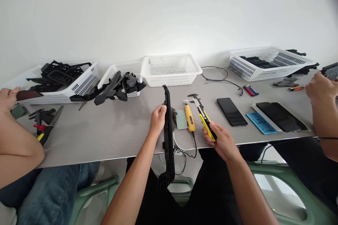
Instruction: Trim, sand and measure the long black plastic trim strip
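Observation:
My left hand (157,121) grips a long black plastic trim part (168,140), held upright over the table's front edge with its lower end above my lap. In my right hand (220,139) is a yellow and black utility knife (207,124), its blade out and pointing up and to the left, apart from the trim part. Between the two hands lie a yellow rotary tool (189,117) with a cord, a pale green sanding pad (181,119) and a caliper (195,99). A dark cloth-like piece (173,119) is partly hidden behind the trim part.
White baskets stand along the wall: one bare inside (171,70), others with black plastic parts (63,74). Phones (231,111), a blue packet (261,123) and lighters (250,90) lie rightward. Co-workers' hands (320,86) work at both sides. Pliers (44,133) lie left.

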